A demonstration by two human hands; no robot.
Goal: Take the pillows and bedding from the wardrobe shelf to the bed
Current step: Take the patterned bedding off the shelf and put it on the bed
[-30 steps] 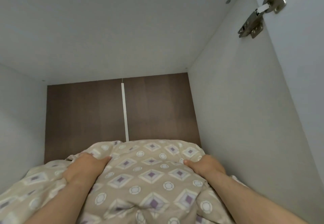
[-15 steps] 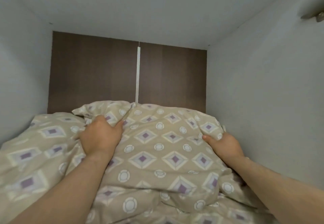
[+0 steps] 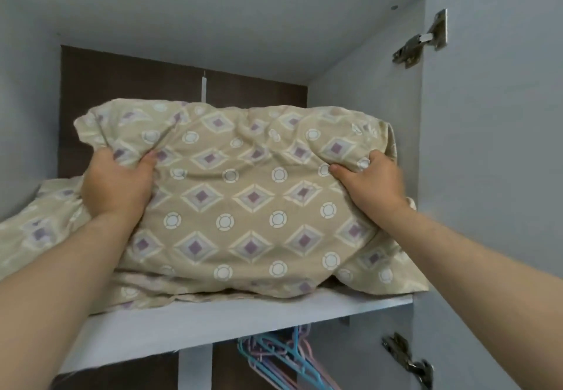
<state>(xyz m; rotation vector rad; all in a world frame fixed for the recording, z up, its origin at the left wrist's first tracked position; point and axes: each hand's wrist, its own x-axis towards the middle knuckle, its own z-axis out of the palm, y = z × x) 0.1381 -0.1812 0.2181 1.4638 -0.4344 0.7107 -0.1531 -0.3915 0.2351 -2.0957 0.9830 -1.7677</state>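
Your left hand (image 3: 117, 185) grips the pillow (image 3: 243, 200) near its upper left corner, fingers sunk into the stuffing and thumb pressed against the front face. Your right hand (image 3: 370, 183) pinches a bunched fold of the cover near the upper right corner, thumb forward. The pillow stands on its long edge at the front edge of the wardrobe shelf (image 3: 213, 322), toward the right end. It rests on more bedding (image 3: 39, 231) of the same beige diamond print, which spreads to the shelf's left end and pokes out at the right front corner.

Expect the pillow to be light, bulky and very soft: it dents wherever you squeeze, and the loose cover probably slides over the filling. A pinch of cloth alone will likely let the body sag and swing, so take a deeper handful at both short ends, or slip one hand under the bottom edge. The bedding beneath looks just as limp and may cling to the pillow and drag forward with it, so lift before you pull. Plastic hangers (image 3: 274, 356) hang under the shelf.
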